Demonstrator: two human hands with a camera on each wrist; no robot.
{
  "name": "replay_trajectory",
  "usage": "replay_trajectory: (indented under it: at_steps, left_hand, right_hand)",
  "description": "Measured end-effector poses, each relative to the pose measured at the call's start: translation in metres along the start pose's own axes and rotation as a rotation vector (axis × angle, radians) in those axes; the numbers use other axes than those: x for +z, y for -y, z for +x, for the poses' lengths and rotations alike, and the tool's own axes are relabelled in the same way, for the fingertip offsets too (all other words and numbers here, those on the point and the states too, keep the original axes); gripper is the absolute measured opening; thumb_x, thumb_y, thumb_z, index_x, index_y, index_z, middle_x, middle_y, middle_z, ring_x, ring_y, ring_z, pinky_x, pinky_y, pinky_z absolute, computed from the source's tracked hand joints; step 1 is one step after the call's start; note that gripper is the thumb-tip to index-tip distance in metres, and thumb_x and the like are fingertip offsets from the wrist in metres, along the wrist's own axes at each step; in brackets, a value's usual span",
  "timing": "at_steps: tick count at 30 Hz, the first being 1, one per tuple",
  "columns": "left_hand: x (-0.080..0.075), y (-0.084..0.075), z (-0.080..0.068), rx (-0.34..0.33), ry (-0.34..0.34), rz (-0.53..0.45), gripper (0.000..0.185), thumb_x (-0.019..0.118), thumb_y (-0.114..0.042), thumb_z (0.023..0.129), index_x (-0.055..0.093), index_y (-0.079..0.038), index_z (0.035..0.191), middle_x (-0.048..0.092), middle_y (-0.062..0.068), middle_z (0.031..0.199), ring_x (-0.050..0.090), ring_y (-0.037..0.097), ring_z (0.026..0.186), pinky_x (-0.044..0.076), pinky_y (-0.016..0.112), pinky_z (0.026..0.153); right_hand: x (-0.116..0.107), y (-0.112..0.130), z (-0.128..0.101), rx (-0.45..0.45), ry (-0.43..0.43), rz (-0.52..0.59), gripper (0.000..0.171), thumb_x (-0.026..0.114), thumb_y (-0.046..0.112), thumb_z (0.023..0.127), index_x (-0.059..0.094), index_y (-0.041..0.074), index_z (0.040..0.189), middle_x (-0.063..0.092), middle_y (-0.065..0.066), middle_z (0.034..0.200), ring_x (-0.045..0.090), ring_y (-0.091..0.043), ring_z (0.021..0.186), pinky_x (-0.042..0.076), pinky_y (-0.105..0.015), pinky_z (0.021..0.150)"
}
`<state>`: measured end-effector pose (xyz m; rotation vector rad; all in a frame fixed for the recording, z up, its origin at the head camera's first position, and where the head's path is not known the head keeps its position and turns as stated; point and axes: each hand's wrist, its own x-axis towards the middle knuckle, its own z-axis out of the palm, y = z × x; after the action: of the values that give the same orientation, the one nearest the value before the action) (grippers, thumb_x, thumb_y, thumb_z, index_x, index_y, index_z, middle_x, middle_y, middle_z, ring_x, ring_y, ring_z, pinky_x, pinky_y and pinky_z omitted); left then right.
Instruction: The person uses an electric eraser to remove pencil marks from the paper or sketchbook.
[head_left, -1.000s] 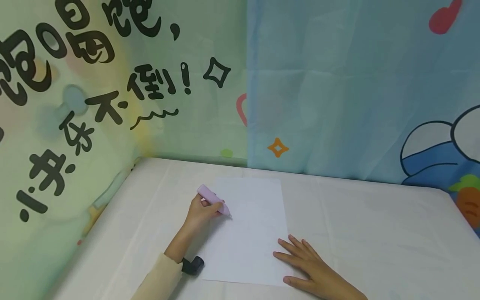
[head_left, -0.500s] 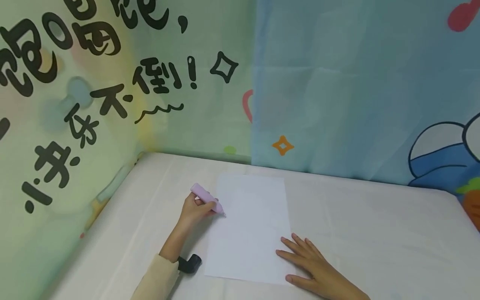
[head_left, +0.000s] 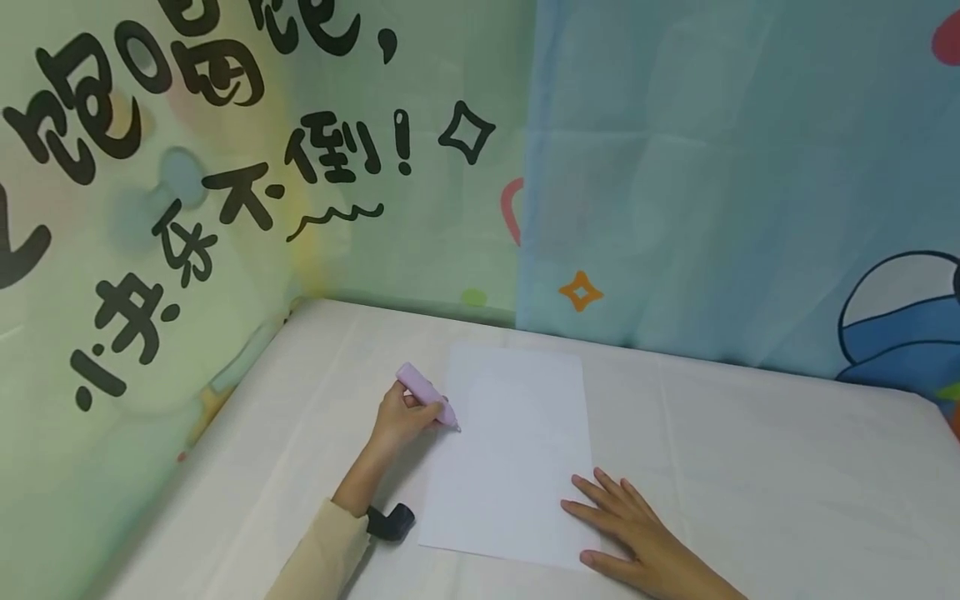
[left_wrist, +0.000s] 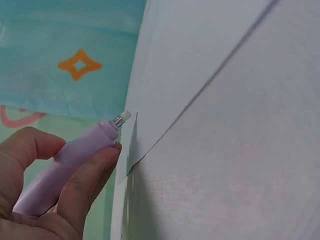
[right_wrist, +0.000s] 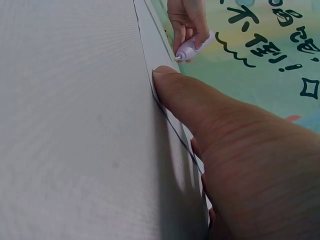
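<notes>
Item: white sheet of paper (head_left: 513,454), lying flat on the white-covered table (head_left: 750,467), toward the table's left side, well short of its far edge.
Item: lilac pen-shaped tool (head_left: 427,395), white tip at the sheet's left edge; grasped by the left hand (head_left: 401,417), fingers and thumb curled round the barrel.
Item: right hand (head_left: 626,529), fingers straight and spread, pressing flat on the sheet's near right corner.
Item: small black object (head_left: 392,522) on the table beside the left sleeve (head_left: 322,554)
</notes>
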<state>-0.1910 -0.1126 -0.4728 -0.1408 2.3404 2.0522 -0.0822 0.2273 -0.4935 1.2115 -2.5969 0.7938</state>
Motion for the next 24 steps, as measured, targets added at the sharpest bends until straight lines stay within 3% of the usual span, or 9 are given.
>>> replay_trajectory:
  at_steps: [13,20,24]
  left_hand:
    - [0.0006,0.0008,-0.0048,0.016,-0.001,0.008,0.031,0.064,0.004,0.082,0.047,0.006,0.108,0.069,0.028,0.101,0.071,0.032,0.088,0.062,0.033,0.07]
    - [0.0012,-0.0014,-0.0047,0.048,0.002,-0.026,0.034,0.064,0.005,0.082,0.046,0.007,0.111,0.067,0.031,0.103,0.07,0.037,0.093,0.062,0.036,0.071]
    - [0.0006,-0.0013,-0.0039,0.042,0.003,0.003,0.034,0.065,0.003,0.084,0.046,0.006,0.112,0.068,0.029,0.103,0.071,0.035,0.09,0.063,0.034,0.069]
  right_hand:
    - [0.0055,-0.0019,-0.0027,-0.018,-0.006,0.011,0.059,0.072,0.023,0.088,0.05,0.017,0.142,0.037,-0.001,0.155,0.005,-0.005,0.149,-0.006,-0.017,0.119]
    - [0.0026,-0.0027,-0.0012,-0.014,0.0,0.002,0.059,0.07,0.024,0.089,0.049,0.018,0.143,0.031,0.004,0.158,0.004,-0.005,0.149,-0.006,-0.016,0.119]
    - [0.0026,-0.002,-0.0004,-0.012,0.002,-0.011,0.059,0.07,0.025,0.089,0.049,0.019,0.143,0.029,0.007,0.158,0.004,-0.004,0.149,-0.007,-0.017,0.119]
